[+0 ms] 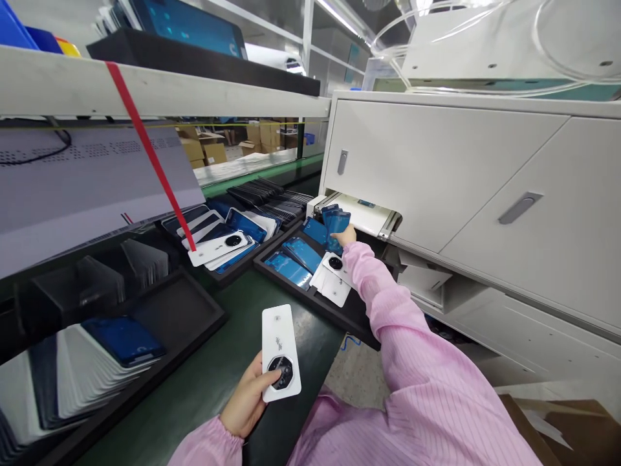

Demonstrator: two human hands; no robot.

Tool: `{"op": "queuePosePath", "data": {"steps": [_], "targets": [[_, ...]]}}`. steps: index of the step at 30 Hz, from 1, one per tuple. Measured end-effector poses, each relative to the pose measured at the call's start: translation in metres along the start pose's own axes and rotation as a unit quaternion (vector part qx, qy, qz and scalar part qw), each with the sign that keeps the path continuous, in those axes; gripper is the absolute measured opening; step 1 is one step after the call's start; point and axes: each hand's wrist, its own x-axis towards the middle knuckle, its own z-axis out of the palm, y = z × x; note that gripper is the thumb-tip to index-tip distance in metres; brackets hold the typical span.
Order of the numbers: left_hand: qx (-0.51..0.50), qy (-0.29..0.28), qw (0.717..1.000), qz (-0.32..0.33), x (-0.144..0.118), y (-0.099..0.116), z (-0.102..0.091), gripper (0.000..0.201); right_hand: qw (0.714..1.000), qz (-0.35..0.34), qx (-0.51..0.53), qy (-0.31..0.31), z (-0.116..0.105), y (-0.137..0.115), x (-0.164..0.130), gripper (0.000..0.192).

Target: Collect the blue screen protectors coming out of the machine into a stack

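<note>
My left hand [250, 391] grips a white phone [279, 330], back side up, with the thumb on its round black camera area. It is held above the dark green bench top. Further off, my right hand [346, 237] is closed at the edge of a blue-faced phone [337, 223], near the mouth of a conveyor. Beneath it lies a black tray [264, 259] with several more blue-faced phones [288, 265]. White phones [332, 285] lie back up in the same tray, close to my right forearm. My right fingertips are partly hidden.
A second tray holds a pile of white and blue phones [218, 249]. At the lower left, a black tray [194, 288] carries stacked white and dark panels. The conveyor [363, 213] runs into a white machine cabinet [436, 162]. A red strap [150, 155] hangs from the shelf.
</note>
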Motion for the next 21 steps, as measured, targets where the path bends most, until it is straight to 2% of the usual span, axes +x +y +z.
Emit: {"op": "queuePosePath", "data": {"steps": [6, 12, 18, 21], "targets": [[-0.001, -0.001, 1.000, -0.009, 0.003, 0.000, 0.001, 0.044, 0.993, -0.054, -0.100, -0.043, 0.006, -0.023, 0.012, 0.035], [-0.011, -0.007, 1.000, -0.008, 0.006, 0.000, -0.004, 0.046, 0.970, -0.130, -0.175, -0.107, 0.016, -0.039, 0.015, 0.034], [-0.023, -0.008, 1.000, -0.012, 0.008, 0.001, -0.006, 0.043, 0.933, -0.124, -0.282, -0.188, 0.040, -0.063, 0.015, 0.032], [-0.027, -0.005, 1.000, -0.005, 0.009, 0.001, -0.006, 0.042, 0.916, -0.127, -0.319, -0.208, 0.047, -0.078, 0.011, 0.033]]}}
